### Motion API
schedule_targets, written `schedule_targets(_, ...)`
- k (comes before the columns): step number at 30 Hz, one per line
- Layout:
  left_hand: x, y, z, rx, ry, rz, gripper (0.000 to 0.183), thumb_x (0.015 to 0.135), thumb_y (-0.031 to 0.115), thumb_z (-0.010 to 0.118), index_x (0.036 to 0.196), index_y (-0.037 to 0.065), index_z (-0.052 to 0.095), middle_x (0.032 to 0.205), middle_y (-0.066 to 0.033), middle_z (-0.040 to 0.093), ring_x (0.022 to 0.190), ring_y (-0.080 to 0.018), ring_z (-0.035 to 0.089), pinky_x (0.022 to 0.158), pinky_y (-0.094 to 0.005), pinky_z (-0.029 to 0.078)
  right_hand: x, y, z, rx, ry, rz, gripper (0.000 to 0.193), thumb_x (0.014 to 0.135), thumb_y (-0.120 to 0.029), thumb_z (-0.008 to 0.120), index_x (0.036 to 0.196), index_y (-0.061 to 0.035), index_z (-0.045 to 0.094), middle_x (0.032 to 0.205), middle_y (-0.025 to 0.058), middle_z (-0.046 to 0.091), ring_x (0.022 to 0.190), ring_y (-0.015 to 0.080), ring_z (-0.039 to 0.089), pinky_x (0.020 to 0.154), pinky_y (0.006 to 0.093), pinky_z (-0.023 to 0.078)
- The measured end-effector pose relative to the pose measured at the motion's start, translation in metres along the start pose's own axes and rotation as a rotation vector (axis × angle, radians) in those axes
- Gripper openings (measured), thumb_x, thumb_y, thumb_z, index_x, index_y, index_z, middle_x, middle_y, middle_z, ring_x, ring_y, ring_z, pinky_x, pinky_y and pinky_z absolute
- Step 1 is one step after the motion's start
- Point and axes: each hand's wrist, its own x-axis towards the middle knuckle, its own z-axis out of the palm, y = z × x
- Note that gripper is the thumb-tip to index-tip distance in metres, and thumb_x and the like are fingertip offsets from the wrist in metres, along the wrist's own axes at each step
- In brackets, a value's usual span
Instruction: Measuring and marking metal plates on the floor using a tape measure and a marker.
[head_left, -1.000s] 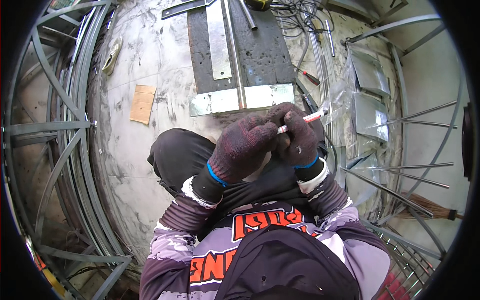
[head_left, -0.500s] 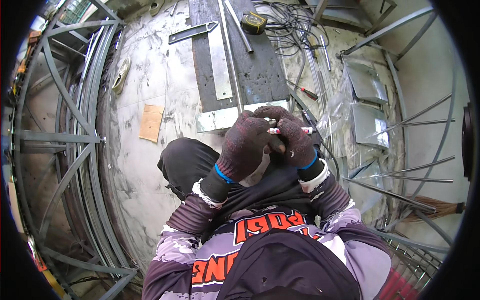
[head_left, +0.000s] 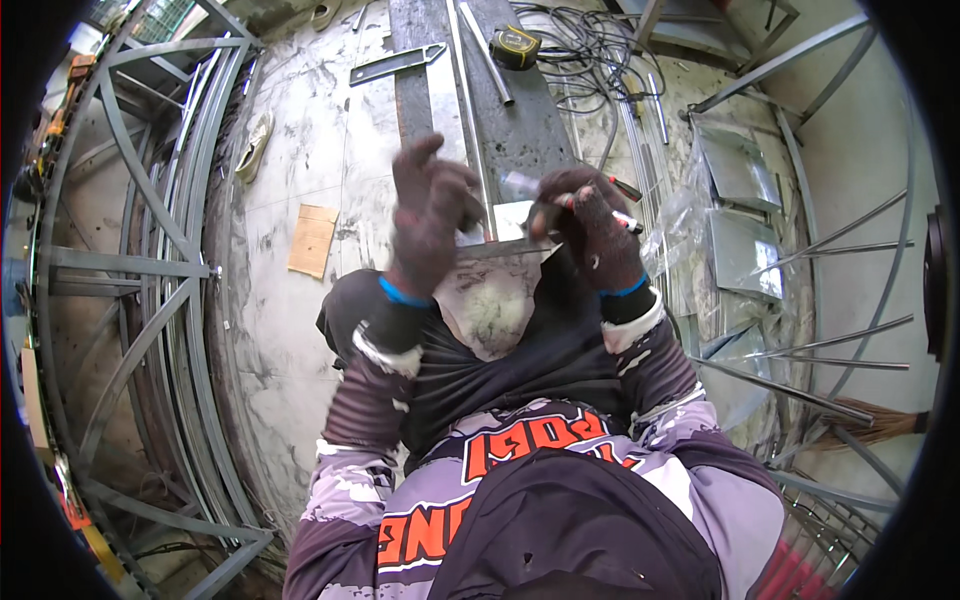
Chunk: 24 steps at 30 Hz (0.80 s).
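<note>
My right hand (head_left: 597, 228), in a dark knitted glove, is closed around a white and red marker pen (head_left: 630, 223). A pale blurred end shows ahead of its fingers. My left hand (head_left: 428, 215), gloved alike, is raised with its fingers apart and somewhat smeared by motion. It holds nothing that I can see. Between both hands runs a long thin metal tube (head_left: 466, 95), lying lengthwise on a dark, worn board (head_left: 545, 125). Beside the tube lies a flat metal strip (head_left: 443, 95); my left hand covers its near part.
On the board rest a tape measure (head_left: 514, 47), a short tube (head_left: 487, 55) and a flat metal bracket (head_left: 398, 64). Coiled cables (head_left: 585, 55) and a screwdriver (head_left: 625, 188) lie to the right. Metal frames (head_left: 130, 260) stand at left. A cardboard piece (head_left: 313, 241) lies on the floor.
My hands were together at the marker pen; now they are apart. The left has moved left and forward, its fingers spread, while the right keeps the marker pen. The view has shifted slightly.
</note>
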Motion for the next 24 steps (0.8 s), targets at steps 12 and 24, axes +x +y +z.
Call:
schedule_targets(12, 0.249, -0.056, -0.121, 1.773, -0.15, -0.005, 0.078, 0.093, 0.006, 0.059, 0.162, 0.037, 0.042, 0.172, -0.0041, 0.038, 0.156, -0.0362, 0.038, 0.124, -0.0599, 0.037, 0.003, 0.008, -0.02, -1.414, -0.226, -0.294, 0.063, 0.077, -0.019, 0.082, 0.137, -0.0098, 0.062, 0.132, 0.0145, 0.068, 0.129, 0.0388, 0.061, 0.111, 0.0501, 0.045)
schedule_targets(24, 0.271, -0.041, -0.211, 1.708, -0.414, -0.25, 0.043, 0.076, 0.012, 0.064, 0.117, 0.0, 0.071, 0.113, -0.028, 0.075, 0.11, -0.039, 0.073, 0.095, -0.046, 0.058, 0.0, 0.02, -0.018, -1.46, -0.097, -0.255, 0.062, 0.076, -0.013, 0.08, 0.136, -0.0126, 0.064, 0.127, 0.0142, 0.07, 0.123, 0.0395, 0.063, 0.109, 0.0519, 0.048)
